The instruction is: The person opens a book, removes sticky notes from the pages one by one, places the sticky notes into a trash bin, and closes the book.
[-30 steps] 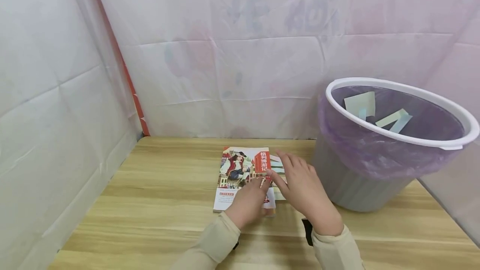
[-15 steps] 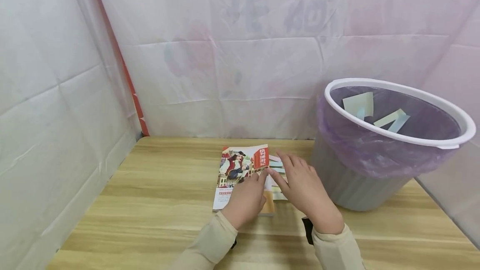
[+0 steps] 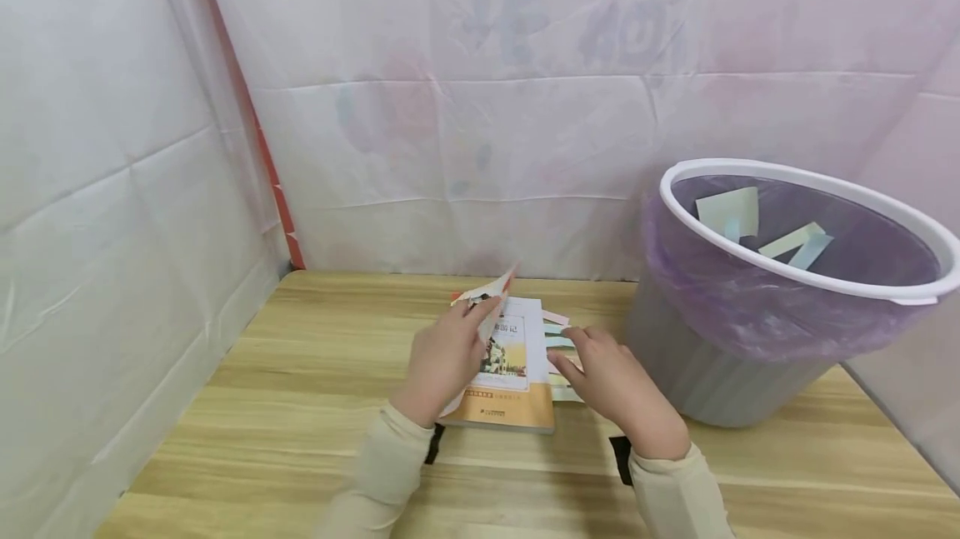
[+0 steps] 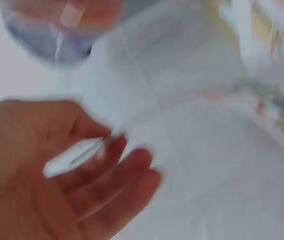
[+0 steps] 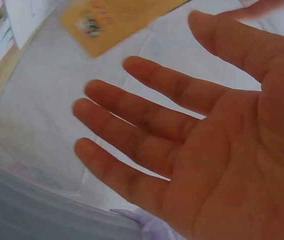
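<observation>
On the wooden table lies a paperback book [image 3: 519, 412], its page with an orange band along the bottom exposed. My left hand [image 3: 444, 357] holds the illustrated front cover [image 3: 491, 289], which is raised and bent over to the left. Blur in the left wrist view hides details, but thumb and forefinger of that left hand [image 4: 41, 165] pinch a thin edge. Pastel sticky tabs [image 3: 558, 341] stick out beyond the book's right edge. Beside them is my right hand [image 3: 618, 389], fingertips at the tabs; the right wrist view shows its fingers [image 5: 131, 112] spread, gripping nothing.
A grey trash bin [image 3: 705, 372] with a white rim and purple liner [image 3: 750, 318] stands close to my right hand. Paper strips [image 3: 791, 239] lie inside it. White sheeting [image 3: 525, 139] surrounds the table [image 3: 300, 389] at the back and sides.
My left hand has moved left with the front cover, lifting it from lying flat and exposing the page underneath. The right hand has stayed by the tabs, its thumb now away from the left hand.
</observation>
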Demonstrator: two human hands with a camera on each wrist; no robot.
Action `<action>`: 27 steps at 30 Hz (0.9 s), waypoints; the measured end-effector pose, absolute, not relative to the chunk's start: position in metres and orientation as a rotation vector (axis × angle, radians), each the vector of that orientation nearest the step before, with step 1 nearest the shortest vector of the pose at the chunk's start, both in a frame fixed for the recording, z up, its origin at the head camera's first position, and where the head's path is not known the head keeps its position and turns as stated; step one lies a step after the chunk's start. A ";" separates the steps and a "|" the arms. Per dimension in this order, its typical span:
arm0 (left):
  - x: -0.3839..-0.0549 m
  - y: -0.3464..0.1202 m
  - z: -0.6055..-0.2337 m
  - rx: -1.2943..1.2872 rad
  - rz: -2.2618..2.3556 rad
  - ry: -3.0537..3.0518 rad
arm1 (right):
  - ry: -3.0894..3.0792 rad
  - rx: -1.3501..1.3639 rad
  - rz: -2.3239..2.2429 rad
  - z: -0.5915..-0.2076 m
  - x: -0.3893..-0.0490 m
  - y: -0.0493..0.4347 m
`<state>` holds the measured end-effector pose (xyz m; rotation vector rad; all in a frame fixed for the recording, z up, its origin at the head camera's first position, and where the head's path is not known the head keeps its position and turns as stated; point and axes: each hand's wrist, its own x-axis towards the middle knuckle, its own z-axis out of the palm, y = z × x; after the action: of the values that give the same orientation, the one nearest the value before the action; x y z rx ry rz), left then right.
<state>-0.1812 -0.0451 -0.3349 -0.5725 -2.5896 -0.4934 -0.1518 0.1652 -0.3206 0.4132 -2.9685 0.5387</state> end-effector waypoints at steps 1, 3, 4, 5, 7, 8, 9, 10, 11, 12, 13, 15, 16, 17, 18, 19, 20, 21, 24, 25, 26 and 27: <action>-0.182 -0.051 -0.332 -0.567 -0.504 -2.618 | -2.994 0.407 0.547 -0.322 -0.153 0.166; -0.183 -0.064 -0.326 -0.541 -0.531 -2.677 | -3.038 0.405 0.568 -0.324 -0.155 0.168; -0.182 -0.070 -0.323 -0.520 -0.546 -2.704 | -3.052 0.415 0.587 -0.326 -0.157 0.169; -0.182 -0.076 -0.321 -0.498 -0.560 -2.726 | -3.058 0.428 0.612 -0.328 -0.159 0.169; -0.183 -0.088 -0.318 -0.446 -0.598 -2.754 | -3.066 0.459 0.663 -0.332 -0.162 0.170; -0.184 -0.093 -0.316 -0.422 -0.613 -2.769 | -3.066 0.484 0.697 -0.334 -0.164 0.170; -0.184 -0.098 -0.315 -0.402 -0.620 -2.784 | -3.068 0.508 0.732 -0.337 -0.166 0.170; -0.185 -0.104 -0.314 -0.390 -0.623 -2.798 | -3.076 0.525 0.771 -0.340 -0.168 0.170; -0.186 -0.108 -0.314 -0.378 -0.623 -2.811 | -3.086 0.534 0.807 -0.343 -0.170 0.170; -0.186 -0.113 -0.313 -0.365 -0.621 -2.827 | -3.097 0.543 0.846 -0.346 -0.172 0.170; -0.187 -0.117 -0.313 -0.348 -0.623 -2.849 | -3.104 0.551 0.889 -0.349 -0.174 0.171; -0.186 -0.123 -0.311 -0.310 -0.608 -2.901 | -3.122 0.540 0.984 -0.354 -0.177 0.172; -0.186 -0.126 -0.311 -0.292 -0.592 -2.930 | -3.131 0.526 1.032 -0.357 -0.179 0.172; -0.185 -0.128 -0.310 -0.273 -0.574 -2.960 | -3.133 0.512 1.079 -0.359 -0.180 0.173; -0.185 -0.130 -0.309 -0.264 -0.536 -2.990 | -3.134 0.501 1.118 -0.362 -0.182 0.173; -0.184 -0.131 -0.309 -0.263 -0.493 -3.019 | -3.135 0.486 1.153 -0.364 -0.183 0.173; -0.185 -0.131 -0.309 -0.290 -0.415 -3.041 | -3.138 0.465 1.181 -0.365 -0.185 0.172; -0.185 -0.132 -0.310 -0.312 -0.375 -3.064 | -3.143 0.438 1.211 -0.367 -0.186 0.172; -0.187 -0.130 -0.315 -0.352 -0.418 -3.166 | -3.146 0.354 1.306 -0.371 -0.189 0.168; -0.188 -0.129 -0.316 -0.353 -0.465 -3.205 | -3.150 0.312 1.349 -0.371 -0.189 0.167; -0.189 -0.129 -0.319 -0.346 -0.513 -3.238 | -3.152 0.269 1.388 -0.372 -0.189 0.165; -0.190 -0.128 -0.321 -0.311 -0.592 -3.269 | -3.151 0.235 1.429 -0.373 -0.189 0.164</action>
<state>-0.1896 -0.1281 -0.3207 -0.3109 -3.2694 -0.5918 -0.1892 0.1637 -0.3729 0.2345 -3.1513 1.4288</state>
